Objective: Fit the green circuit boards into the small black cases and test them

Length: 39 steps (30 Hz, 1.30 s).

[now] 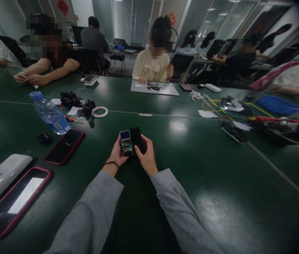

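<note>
Left hand (117, 153) grip closed on small green circuit board with blue screen (126, 143); right hand (146, 157) grip holding black rectangular casing (136, 138) beside it, touching, not yet joined, above dark green table (191, 169).

A small green circuit board (126, 144) with a pale blue square screen at its far end stands tilted just above the surface (191, 169), right of the red-edged phone (64, 146). Touching its right side is a black oblong case (136, 139), also raised on end.
</note>
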{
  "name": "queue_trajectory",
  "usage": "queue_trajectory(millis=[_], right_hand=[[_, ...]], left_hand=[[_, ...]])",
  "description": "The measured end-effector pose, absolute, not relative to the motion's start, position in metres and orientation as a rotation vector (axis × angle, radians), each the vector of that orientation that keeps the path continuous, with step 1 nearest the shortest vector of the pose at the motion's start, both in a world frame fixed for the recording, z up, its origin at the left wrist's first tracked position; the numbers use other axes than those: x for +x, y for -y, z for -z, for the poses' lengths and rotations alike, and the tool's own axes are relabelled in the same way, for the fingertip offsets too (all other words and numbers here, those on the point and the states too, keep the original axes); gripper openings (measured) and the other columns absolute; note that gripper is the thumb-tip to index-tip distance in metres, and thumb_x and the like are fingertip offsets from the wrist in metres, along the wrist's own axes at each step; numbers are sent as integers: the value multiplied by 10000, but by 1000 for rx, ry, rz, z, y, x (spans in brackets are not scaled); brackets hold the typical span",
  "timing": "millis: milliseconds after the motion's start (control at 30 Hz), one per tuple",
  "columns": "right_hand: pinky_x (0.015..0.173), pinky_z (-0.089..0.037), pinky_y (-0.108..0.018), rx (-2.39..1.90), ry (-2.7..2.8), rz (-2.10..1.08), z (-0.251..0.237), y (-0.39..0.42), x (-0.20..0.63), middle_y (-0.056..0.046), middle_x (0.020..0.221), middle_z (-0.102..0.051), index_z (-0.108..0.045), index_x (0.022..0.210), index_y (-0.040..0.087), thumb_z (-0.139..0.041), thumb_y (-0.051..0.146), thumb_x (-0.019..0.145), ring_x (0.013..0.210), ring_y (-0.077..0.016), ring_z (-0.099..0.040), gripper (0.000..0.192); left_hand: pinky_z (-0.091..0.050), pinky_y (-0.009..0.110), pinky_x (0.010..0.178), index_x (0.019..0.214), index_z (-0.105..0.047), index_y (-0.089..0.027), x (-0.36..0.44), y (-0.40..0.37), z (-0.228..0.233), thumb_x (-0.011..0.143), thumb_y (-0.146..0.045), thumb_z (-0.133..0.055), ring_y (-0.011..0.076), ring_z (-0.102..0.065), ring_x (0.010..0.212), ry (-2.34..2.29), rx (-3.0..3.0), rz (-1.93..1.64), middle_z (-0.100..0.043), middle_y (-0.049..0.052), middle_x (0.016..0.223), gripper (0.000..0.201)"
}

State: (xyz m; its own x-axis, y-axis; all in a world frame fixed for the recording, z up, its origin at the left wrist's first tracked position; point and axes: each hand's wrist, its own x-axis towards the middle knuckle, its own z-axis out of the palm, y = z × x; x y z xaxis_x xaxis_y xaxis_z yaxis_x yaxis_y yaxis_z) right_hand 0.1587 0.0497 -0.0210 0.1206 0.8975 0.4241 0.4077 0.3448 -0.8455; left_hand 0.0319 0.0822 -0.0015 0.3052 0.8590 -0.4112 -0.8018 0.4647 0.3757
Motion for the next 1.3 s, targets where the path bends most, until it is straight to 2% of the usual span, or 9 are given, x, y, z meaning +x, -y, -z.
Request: queue_trajectory(millis=[267,533,767,900,1100,1300], right_hand=[[1022,-369,-396,-1270,1520,-548,24,-52,160,-97,1198,-487,-436,1262,173,-478,312,860,1142,-187,-457,427],[1043,-348,-410,-1266,1560,-513,24,-52,159,-105,1262,-446,-347,1356,188,-554,371,824,1197,-203,-416,600],[1007,-382,-393,-1286,1501,-498,20,-50,159,-89,1218,-483,-429,1291,191,-533,324,832,1148,-191,-453,489],[968,-404,-361,-1315,1452,-474,18,-50,161,-78,1145,-525,-501,1216,186,-522,316,838,1083,-177,-491,400],[938,-409,-340,-1348,1364,-491,21,-53,163,-67,1101,-558,-560,1139,185,-507,352,847,1040,-166,-514,341],[912,-408,-340,-1396,1230,-532,27,-61,175,-70,1070,-588,-588,1080,177,-470,445,851,1005,-174,-528,372]], left_hand=[[-541,303,755,921,-651,-115,35,-84,3,837,-437,-504,175,-666,760,-609,66,-1130,-688,80,800,363],[-539,285,750,903,-651,-119,33,-86,8,836,-390,-522,162,-662,722,-611,82,-1136,-685,71,772,308],[-538,298,749,868,-648,-125,33,-85,6,841,-411,-506,167,-662,728,-620,126,-1112,-678,65,749,321],[-539,348,754,854,-644,-142,32,-85,5,849,-437,-483,183,-662,730,-651,105,-1110,-673,57,727,336],[-507,399,841,998,-626,-119,32,-86,10,863,-443,-451,222,-642,912,-522,164,-1079,-678,106,955,392],[-460,412,917,1146,-568,-77,29,-86,12,893,-446,-371,251,-579,1070,-424,246,-1031,-596,168,1173,489]])
